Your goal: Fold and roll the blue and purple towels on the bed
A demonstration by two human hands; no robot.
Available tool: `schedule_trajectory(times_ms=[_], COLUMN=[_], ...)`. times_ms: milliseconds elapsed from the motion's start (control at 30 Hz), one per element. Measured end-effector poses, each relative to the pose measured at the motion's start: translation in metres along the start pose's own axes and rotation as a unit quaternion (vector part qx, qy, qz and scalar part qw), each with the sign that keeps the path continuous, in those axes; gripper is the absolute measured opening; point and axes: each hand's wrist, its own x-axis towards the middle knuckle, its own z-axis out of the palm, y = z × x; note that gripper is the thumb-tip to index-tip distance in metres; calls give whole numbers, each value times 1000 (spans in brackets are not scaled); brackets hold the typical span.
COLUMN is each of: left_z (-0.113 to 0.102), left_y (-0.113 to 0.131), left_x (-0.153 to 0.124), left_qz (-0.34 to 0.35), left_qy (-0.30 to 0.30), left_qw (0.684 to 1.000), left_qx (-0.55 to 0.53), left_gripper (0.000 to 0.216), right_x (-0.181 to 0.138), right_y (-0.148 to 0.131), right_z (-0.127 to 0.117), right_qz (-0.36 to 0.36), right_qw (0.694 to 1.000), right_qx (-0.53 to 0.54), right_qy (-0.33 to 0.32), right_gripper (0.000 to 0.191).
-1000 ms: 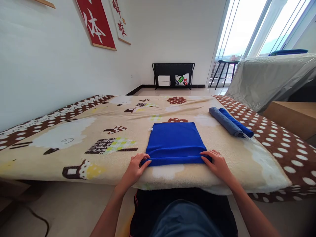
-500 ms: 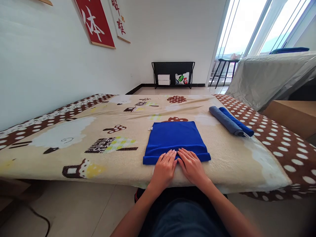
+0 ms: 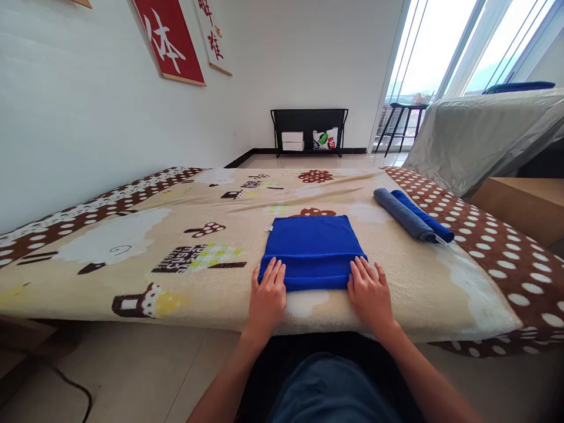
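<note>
A blue towel [image 3: 312,238] lies on the blanket in front of me, its near part folded or rolled over into a flat band. My left hand [image 3: 268,288] rests on the left end of that band, fingers stretched out over the cloth. At the right end, my right hand [image 3: 369,288] lies with its fingers likewise extended across the edge. Each thumb is partly out of sight. A small white tag sticks out at the towel's upper left. Farther right are a grey-blue rolled towel [image 3: 403,214] and a blue rolled towel [image 3: 425,216], side by side.
The cream patterned blanket [image 3: 211,229] covers the wide surface, with a brown dotted border. A brown box [image 3: 520,205] and plastic-covered furniture [image 3: 484,135] stand at the right. Against the far wall is a black rack [image 3: 309,123]; a black stool [image 3: 403,126] stands by the window.
My hands have moved apart, from the middle of the towel's near edge out to its two ends. The folded band now reaches farther up the towel and looks wider.
</note>
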Motion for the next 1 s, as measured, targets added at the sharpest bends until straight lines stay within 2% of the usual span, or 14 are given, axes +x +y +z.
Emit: schedule_trajectory(times_ms=[67,133,233,333,433,533,633,733,867,1000], left_z=[4,9,14,14,9,3,-5,-17,-32,-35], left_y=[19,37,47,32,1,-28,-48,-57,-64,-68], left_x=[9,17,24,22,15,6,-4,-15,-28,-33], left_qz=[60,92,68,25,-1,5,28,46,113,112], left_qy=[-22,-46,-65,-60,-46,-42,-5,33,-15,-35], left_qw=[997,992,994,998,999,999,1000,998,993,992], left_qx=[-40,-67,-57,-27,-3,5,9,8,-24,-35], left_gripper=[48,46,44,45,45,43,40,34,35,43], right_x=[7,15,23,23,16,8,0,-9,-20,-22], right_y=[-16,-30,-38,-24,3,30,49,61,72,77], right_z=[0,1,7,11,12,9,2,-5,-12,-15], right_qz=[-52,-96,-89,-45,-19,-20,-40,-64,-120,-138], right_qw=[997,989,987,994,997,998,998,997,990,986], right_qx=[53,101,105,72,47,35,35,42,69,90], right_qy=[-15,-48,-81,-69,-53,-50,-23,18,4,-28], right_gripper=[42,42,42,45,46,44,43,34,29,34])
